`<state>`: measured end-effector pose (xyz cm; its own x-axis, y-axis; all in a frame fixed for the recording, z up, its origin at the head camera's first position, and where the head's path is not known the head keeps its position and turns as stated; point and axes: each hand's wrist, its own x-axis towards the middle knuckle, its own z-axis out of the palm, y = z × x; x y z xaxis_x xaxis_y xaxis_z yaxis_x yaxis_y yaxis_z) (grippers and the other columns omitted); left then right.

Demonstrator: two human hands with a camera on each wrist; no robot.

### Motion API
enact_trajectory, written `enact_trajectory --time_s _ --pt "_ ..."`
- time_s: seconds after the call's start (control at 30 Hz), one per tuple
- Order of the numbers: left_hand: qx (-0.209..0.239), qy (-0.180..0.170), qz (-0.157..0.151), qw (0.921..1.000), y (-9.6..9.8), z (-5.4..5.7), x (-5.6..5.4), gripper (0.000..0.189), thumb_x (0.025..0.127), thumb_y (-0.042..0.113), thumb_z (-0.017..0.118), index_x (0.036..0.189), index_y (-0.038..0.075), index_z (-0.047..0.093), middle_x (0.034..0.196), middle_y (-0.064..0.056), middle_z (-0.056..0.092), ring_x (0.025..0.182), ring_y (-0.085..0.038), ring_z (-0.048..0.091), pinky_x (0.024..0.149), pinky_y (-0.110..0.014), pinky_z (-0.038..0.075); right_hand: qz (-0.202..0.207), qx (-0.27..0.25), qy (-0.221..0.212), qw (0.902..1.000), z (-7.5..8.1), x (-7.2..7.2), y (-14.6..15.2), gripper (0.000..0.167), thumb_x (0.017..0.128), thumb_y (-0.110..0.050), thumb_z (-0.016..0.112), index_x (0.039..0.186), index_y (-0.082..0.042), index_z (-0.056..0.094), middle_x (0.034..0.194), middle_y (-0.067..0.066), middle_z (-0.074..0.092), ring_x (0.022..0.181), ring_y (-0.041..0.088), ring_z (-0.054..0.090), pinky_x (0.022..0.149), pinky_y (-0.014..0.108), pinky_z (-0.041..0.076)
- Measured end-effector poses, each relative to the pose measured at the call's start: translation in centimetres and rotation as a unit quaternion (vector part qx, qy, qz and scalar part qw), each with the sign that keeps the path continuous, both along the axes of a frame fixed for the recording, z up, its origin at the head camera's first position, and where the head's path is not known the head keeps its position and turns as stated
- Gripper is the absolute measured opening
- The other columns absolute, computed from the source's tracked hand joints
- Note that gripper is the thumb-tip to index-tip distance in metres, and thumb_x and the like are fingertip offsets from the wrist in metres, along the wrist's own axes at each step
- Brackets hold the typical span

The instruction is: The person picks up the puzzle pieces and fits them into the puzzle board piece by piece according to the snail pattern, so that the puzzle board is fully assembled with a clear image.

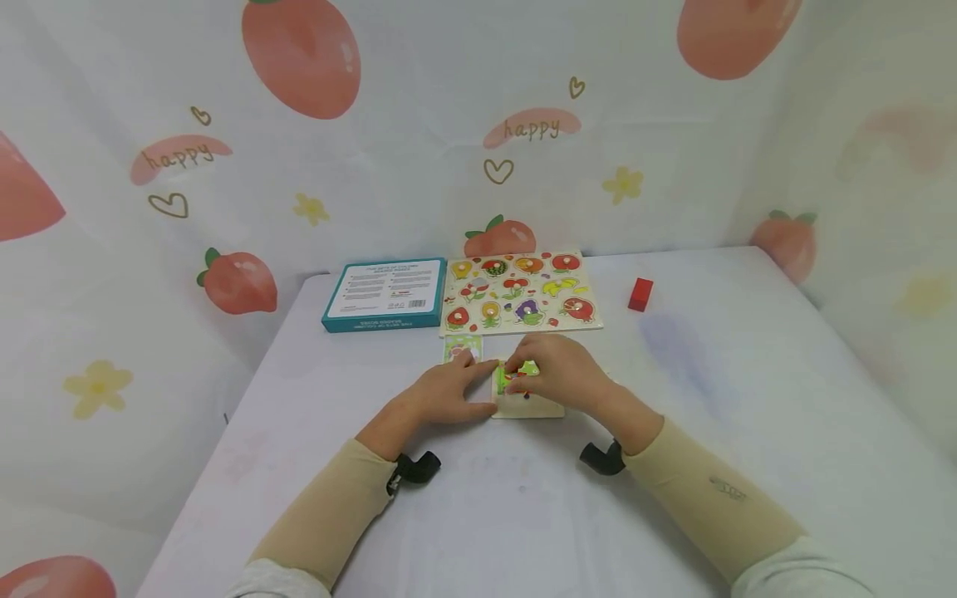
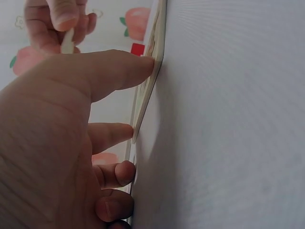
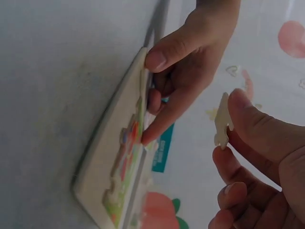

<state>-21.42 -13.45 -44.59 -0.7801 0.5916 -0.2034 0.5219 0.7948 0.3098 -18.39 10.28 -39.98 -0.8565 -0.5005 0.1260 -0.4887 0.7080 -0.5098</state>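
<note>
Right hand pinches flat, pale wooden piece; unclenched left hand touches nine-o'clock edge of rectangular cream wooden board.

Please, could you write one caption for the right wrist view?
Right hand pinches a puzzle piece while left hand touches the small board.

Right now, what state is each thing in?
Small board: flat, partly filled
Puzzle piece: pinched, clear of small board
Right hand: pinching puzzle piece
Left hand: touching small board's edge
Fruit board: flat, pictures up
Teal box: flat, text up
Red block: lying on table
Green card: partly hidden
</note>
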Motion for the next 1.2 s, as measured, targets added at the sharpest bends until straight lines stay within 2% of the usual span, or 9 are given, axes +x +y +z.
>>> enact_trajectory --time_s 0.17,0.43,0.67,0.8,0.9,1.07,1.2 --pt "-0.002 0.001 -0.002 1.0 0.1 -0.2 0.0 0.08 0.091 0.064 0.062 0.16 0.031 0.039 0.139 -0.01 0.046 0.111 -0.026 0.054 0.099 -0.048 0.047 0.02 0.024 -0.024 0.9992 -1.1 -0.6 0.0 0.027 0.082 -0.033 0.089 0.104 -0.019 0.082 0.099 -0.008 0.067 0.095 0.017 0.063 0.085 0.036 0.051" --pt "0.003 0.001 0.001 1.0 0.1 -0.3 0.0 0.08 0.091 0.064 0.063 0.16 0.032 0.039 0.121 -0.003 0.045 0.098 -0.021 0.051 0.086 -0.038 0.046 0.047 0.048 -0.059 0.996 -3.1 -1.3 -0.1 0.023 0.085 -0.032 0.087 0.105 -0.021 0.082 0.101 -0.01 0.067 0.093 0.011 0.058 0.089 0.035 0.048" --pt "0.005 0.0 0.0 1.0 0.2 -0.3 -0.1 0.079 0.091 0.063 0.064 0.159 0.031 0.04 0.119 -0.003 0.044 0.096 -0.022 0.051 0.084 -0.037 0.046 0.086 0.062 -0.039 0.9936 -4.0 -1.5 0.0 0.029 0.085 -0.034 0.086 0.107 -0.018 0.082 0.097 -0.01 0.064 0.085 0.008 0.057 0.081 0.031 0.049" --pt "0.003 0.005 0.001 1.0 0.2 -0.3 -0.1 0.079 0.091 0.062 0.065 0.159 0.03 0.04 0.119 -0.003 0.045 0.095 -0.021 0.051 0.084 -0.036 0.046 0.081 0.072 -0.032 0.9936 -4.0 -1.4 -0.2 0.029 0.084 -0.034 0.087 0.107 -0.017 0.083 0.094 -0.009 0.061 0.08 0.007 0.056 0.075 0.028 0.048" --pt "0.003 0.003 0.005 1.0 0.1 -0.3 -0.1 0.079 0.091 0.061 0.066 0.159 0.03 0.041 0.12 -0.004 0.045 0.096 -0.022 0.052 0.084 -0.036 0.046 0.073 0.088 -0.057 0.9918 -3.7 -1.3 -0.2 0.031 0.084 -0.034 0.086 0.111 -0.018 0.083 0.093 -0.006 0.057 0.08 0.01 0.055 0.071 0.027 0.047" --pt "-0.002 0.006 0.007 1.0 0.0 -0.2 -0.1 0.08 0.091 0.062 0.066 0.159 0.031 0.04 0.127 -0.006 0.047 0.099 -0.023 0.052 0.089 -0.04 0.048 0.077 0.119 -0.107 0.9841 -2.8 -1.2 0.1 0.04 0.087 -0.036 0.084 0.124 -0.023 0.077 0.099 -0.003 0.054 0.086 0.013 0.054 0.075 0.027 0.048" --pt "-0.001 0.004 0.006 1.0 0.0 -0.2 -0.1 0.08 0.091 0.062 0.066 0.16 0.03 0.04 0.126 -0.005 0.047 0.099 -0.022 0.052 0.088 -0.039 0.048 0.086 0.124 -0.102 0.9833 -2.0 -1.4 0.7 0.039 0.092 -0.034 0.079 0.13 -0.024 0.074 0.102 -0.002 0.056 0.09 0.014 0.054 0.079 0.03 0.049"
